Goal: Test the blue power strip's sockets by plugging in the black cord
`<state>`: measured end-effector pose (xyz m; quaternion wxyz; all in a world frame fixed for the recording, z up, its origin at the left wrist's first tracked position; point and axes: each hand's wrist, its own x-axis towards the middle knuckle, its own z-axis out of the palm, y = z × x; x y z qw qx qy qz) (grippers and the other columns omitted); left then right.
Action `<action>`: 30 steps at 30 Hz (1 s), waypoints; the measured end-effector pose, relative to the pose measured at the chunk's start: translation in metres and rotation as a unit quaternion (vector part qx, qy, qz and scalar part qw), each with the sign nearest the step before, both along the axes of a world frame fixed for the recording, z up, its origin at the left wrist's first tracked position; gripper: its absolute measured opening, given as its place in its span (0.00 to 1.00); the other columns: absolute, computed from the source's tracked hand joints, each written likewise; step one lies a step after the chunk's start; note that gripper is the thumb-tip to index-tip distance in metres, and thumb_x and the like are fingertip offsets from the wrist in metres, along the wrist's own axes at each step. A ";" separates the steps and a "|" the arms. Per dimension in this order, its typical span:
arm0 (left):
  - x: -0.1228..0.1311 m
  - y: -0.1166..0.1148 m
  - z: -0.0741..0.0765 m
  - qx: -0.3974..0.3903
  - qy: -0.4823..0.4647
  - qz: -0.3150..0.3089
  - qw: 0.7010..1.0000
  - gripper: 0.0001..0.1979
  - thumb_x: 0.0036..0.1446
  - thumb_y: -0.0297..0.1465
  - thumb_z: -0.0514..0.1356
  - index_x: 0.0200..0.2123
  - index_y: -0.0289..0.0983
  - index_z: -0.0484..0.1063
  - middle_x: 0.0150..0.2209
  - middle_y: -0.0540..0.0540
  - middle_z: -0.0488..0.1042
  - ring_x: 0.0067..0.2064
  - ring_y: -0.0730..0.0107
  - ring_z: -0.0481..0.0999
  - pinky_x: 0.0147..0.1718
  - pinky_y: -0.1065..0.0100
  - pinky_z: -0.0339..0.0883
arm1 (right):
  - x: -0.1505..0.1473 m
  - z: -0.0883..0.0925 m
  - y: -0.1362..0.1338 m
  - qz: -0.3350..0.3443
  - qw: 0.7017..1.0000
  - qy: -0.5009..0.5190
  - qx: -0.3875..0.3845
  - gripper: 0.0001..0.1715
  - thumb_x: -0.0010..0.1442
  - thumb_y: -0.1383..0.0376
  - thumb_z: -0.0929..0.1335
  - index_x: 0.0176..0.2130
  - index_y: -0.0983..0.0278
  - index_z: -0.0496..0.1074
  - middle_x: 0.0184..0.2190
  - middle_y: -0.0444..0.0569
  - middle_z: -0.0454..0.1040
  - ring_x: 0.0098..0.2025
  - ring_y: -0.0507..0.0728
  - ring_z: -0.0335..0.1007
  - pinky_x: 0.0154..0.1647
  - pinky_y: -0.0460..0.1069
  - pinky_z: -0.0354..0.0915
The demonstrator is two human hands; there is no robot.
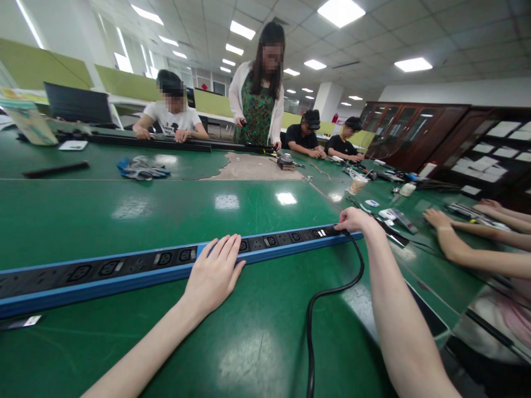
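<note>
A long blue power strip with black sockets lies slantwise on the green table, running off the left edge of the view. Across its middle rests my left hand, palm down and fingers stretched out, holding nothing. My right hand is at the strip's right end, its fingers closed on the plug of a black cable. The plug is mostly hidden by the fingers, at the last socket. From there the cable curves down over the table to the bottom edge.
Blue-grey gloves and a black bar lie beyond the strip at left. A cup, tools and small parts are at right, near another person's hands. Several people are across the table.
</note>
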<state>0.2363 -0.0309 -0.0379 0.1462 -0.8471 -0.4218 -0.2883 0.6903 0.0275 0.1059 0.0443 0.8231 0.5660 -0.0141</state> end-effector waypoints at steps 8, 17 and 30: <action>0.000 0.000 0.000 0.002 -0.007 -0.005 1.000 0.33 0.73 0.38 0.55 0.76 0.33 0.58 0.71 0.32 0.68 0.70 0.44 0.69 0.70 0.43 0.58 | 0.006 -0.005 -0.001 0.015 1.000 -0.012 0.009 0.16 0.54 0.51 0.78 0.36 0.58 0.82 0.38 0.51 0.83 0.42 0.60 0.81 0.43 0.50 0.71; 0.000 -0.001 0.001 0.007 -0.017 -0.013 1.000 0.34 0.73 0.37 0.54 0.77 0.35 0.55 0.70 0.32 0.68 0.69 0.44 0.70 0.69 0.42 0.59 | 0.011 -0.008 -0.008 0.034 0.999 0.000 0.031 0.16 0.56 0.49 0.77 0.36 0.58 0.81 0.36 0.50 0.83 0.39 0.60 0.80 0.39 0.49 0.70; 0.000 0.001 -0.002 -0.005 -0.006 -0.004 1.000 0.33 0.73 0.38 0.55 0.75 0.32 0.59 0.71 0.32 0.67 0.71 0.44 0.68 0.70 0.43 0.58 | 0.026 -0.006 -0.006 0.091 0.996 -0.013 0.005 0.18 0.58 0.48 0.75 0.38 0.59 0.83 0.36 0.50 0.84 0.39 0.59 0.80 0.36 0.48 0.66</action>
